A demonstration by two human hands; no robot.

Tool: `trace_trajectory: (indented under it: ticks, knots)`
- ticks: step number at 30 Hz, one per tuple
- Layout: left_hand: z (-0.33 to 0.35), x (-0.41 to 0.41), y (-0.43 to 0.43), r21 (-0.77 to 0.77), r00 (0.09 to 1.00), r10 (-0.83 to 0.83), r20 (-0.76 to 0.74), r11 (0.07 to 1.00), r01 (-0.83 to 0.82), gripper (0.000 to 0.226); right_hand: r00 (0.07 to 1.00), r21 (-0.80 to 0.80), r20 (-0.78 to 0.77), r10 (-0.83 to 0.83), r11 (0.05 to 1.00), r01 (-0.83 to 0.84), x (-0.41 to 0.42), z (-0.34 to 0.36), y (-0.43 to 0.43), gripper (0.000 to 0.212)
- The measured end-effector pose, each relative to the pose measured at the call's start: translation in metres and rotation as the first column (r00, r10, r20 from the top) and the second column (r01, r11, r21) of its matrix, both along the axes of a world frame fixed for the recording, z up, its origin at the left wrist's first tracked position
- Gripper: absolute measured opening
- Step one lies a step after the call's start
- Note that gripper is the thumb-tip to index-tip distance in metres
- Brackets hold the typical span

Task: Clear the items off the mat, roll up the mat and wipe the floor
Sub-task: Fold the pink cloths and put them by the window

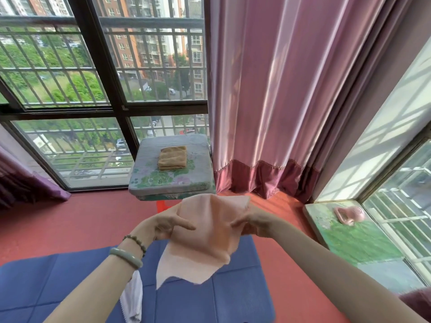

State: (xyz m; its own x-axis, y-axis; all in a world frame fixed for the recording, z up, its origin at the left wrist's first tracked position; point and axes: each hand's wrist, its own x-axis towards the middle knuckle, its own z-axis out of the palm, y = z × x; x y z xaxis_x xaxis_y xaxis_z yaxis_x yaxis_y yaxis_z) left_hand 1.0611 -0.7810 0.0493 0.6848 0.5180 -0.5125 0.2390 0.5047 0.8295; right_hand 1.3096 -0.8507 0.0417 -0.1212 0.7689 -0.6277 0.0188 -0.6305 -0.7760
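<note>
L hand (163,226) & R hand (254,222), both raised at chest height, each grasping one side edge of a thin peach cloth (205,243). The L forefinger lies straight across the fabric. The cloth is spread between them, its lower corner hanging free above the blue mat (210,299). A white cloth (133,297) lies on the mat under the L forearm. The mat lies flat on the red floor (70,224).

Ahead, near the window, is a floral cushion (172,180) w/ a folded tan towel (173,157) on top.

Step looks like clearing the cloth. Best to bring the edges together evenly, fold it small, and set it off the mat, prob. by the towel. The white cloth goes next.
</note>
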Motion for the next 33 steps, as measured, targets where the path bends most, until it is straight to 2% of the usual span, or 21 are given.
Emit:
trace_trajectory:
  ticks: [2, 4, 7, 9, 13, 16, 19, 21, 22, 24, 26, 27, 28, 31, 33]
  knots:
    - [0.001, -0.002, 0.0, 0.044, 0.997, -0.017, -0.071, 0.999, 0.02, 0.073, 0.984, 0.022, 0.011, -0.177, 0.984, 0.177, -0.003, 0.002, 0.004, 0.02]
    - [0.001, -0.001, 0.001, 0.115, 0.986, 0.088, -0.141, 0.991, -0.072, 0.064, 0.951, -0.002, -0.033, -0.307, 0.952, 0.307, -0.004, 0.001, 0.007, 0.015]
    - [-0.006, 0.002, 0.005, 0.213, 0.904, 0.354, -0.241, 0.928, -0.307, 0.049, 0.91, -0.004, -0.062, -0.409, 0.912, 0.41, -0.008, -0.004, 0.01, 0.049]
    - [-0.007, 0.006, 0.004, 0.273, 0.864, 0.428, -0.265, 0.893, -0.359, 0.044, 0.913, 0.017, -0.064, -0.402, 0.915, 0.404, -0.014, -0.001, 0.011, 0.047]
    - [-0.006, 0.01, 0.007, 0.305, 0.829, 0.492, -0.265, 0.859, -0.412, 0.06, 0.966, 0.152, -0.017, -0.256, 0.955, 0.256, -0.017, 0.001, 0.013, 0.047]
    - [-0.004, 0.011, 0.009, 0.273, 0.869, 0.43, -0.245, 0.891, -0.363, 0.076, 0.952, 0.278, 0.299, -0.072, 0.961, -0.015, -0.016, 0.0, 0.014, 0.052]
    - [0.0, 0.014, 0.012, 0.377, 0.798, 0.573, -0.187, 0.792, -0.481, 0.061, 0.883, 0.303, 0.463, -0.075, 0.95, -0.078, -0.017, -0.005, 0.02, 0.045]
    - [0.004, 0.018, 0.015, 0.393, 0.791, 0.581, -0.191, 0.784, -0.481, 0.069, 0.817, 0.322, 0.567, -0.108, 0.941, -0.099, -0.02, -0.003, 0.02, 0.04]
    - [0.008, 0.02, 0.014, 0.369, 0.806, 0.559, -0.197, 0.804, -0.467, 0.067, 0.762, 0.313, 0.641, -0.098, 0.939, -0.142, -0.021, -0.004, 0.021, 0.045]
    - [0.014, 0.026, 0.01, 0.309, 0.838, 0.519, -0.168, 0.835, -0.455, 0.04, 0.637, 0.188, 0.77, 0.043, 0.938, -0.291, -0.028, 0.001, 0.022, 0.066]
    - [0.019, 0.03, 0.007, 0.271, 0.862, 0.49, -0.128, 0.854, -0.445, 0.024, 0.528, 0.113, 0.827, 0.192, 0.864, -0.49, -0.036, 0.011, 0.021, 0.093]
    - [0.02, 0.032, 0.005, 0.248, 0.874, 0.474, -0.11, 0.864, -0.438, 0.02, 0.52, 0.116, 0.819, 0.242, 0.817, -0.565, -0.04, 0.015, 0.022, 0.105]
    - [0.019, 0.032, 0.006, 0.219, 0.879, 0.464, -0.104, 0.873, -0.435, 0.018, 0.565, 0.154, 0.772, 0.291, 0.777, -0.61, -0.044, 0.02, 0.023, 0.109]
    - [0.019, 0.029, 0.009, 0.179, 0.884, 0.449, -0.129, 0.887, -0.425, 0.022, 0.756, 0.18, 0.493, 0.432, 0.799, -0.574, -0.054, 0.023, 0.025, 0.09]
    - [0.019, 0.026, 0.011, 0.194, 0.884, 0.44, -0.161, 0.892, -0.408, 0.035, 0.799, 0.163, 0.364, 0.479, 0.812, -0.561, -0.058, 0.024, 0.026, 0.078]
